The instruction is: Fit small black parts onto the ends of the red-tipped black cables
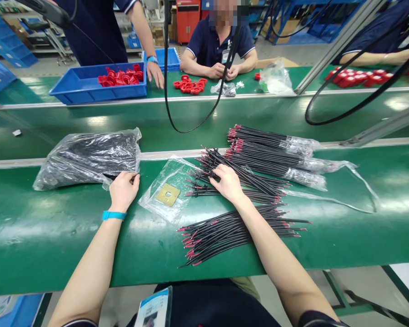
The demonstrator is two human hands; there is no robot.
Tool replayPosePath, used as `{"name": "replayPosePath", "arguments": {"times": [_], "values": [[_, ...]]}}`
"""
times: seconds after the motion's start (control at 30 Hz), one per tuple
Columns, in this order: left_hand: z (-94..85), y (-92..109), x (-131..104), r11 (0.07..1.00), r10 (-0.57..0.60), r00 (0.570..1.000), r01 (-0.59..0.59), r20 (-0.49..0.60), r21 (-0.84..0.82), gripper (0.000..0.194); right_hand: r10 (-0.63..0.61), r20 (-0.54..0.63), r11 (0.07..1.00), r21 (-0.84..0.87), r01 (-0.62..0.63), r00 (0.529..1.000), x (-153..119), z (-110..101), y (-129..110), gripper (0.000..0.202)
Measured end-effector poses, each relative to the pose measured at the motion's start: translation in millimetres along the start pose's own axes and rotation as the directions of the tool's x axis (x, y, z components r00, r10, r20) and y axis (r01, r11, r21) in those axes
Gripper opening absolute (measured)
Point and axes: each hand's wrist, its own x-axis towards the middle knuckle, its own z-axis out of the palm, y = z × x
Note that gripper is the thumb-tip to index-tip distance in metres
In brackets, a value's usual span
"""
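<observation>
My left hand [124, 190], with a blue band at the wrist, is at the right front corner of a clear plastic bag [88, 156] full of black parts. Its fingers are curled together; a dark piece shows beside them, but what they hold is hidden. My right hand [227, 184] is closed, thumb against fingers, around a black cable near its end, where a small black fitting shows. Beneath it lies a pile of black cables [248, 175] with red-tipped ends, several with black fittings. Closer to me lies a loose bundle of black cables [221, 231] without visible fittings.
Between my hands, a flat clear bag [152, 200] lies with a yellowish square plate [168, 195]. Wrapped cable bundles [269, 154] lie behind at right. A black cord [191, 130] hangs ahead. Across the bench, co-workers sit or stand near a blue bin [98, 93] of red parts.
</observation>
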Motion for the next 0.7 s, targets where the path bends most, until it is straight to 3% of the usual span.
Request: {"name": "replayPosePath", "arguments": {"times": [0.2,0.43,0.53,0.7], "values": [[0.6,-0.7,-0.2,1.000,-0.001,1.000,0.001,-0.001,-0.007,0.030,-0.006,0.021,1.000,0.029,0.006,1.000,7.2,2.7,-0.1,0.015],[-1.0,0.6,0.1,1.000,0.014,1.000,-0.014,-0.004,0.008,0.029,0.044,-0.033,0.954,0.299,-0.032,0.998,3.0,-3.3,3.2,0.014],[-0.8,0.2,0.2,1.000,0.006,1.000,-0.006,0.003,0.002,0.029,0.153,-0.063,0.898,0.426,-0.112,0.986,2.3,-1.8,5.0,0.014],[-0.9,-0.1,0.1,1.000,0.001,1.000,-0.001,0.018,-0.007,0.030,0.306,-0.010,0.736,0.637,-0.230,0.952,4.8,-1.2,6.4,0.024]]}}
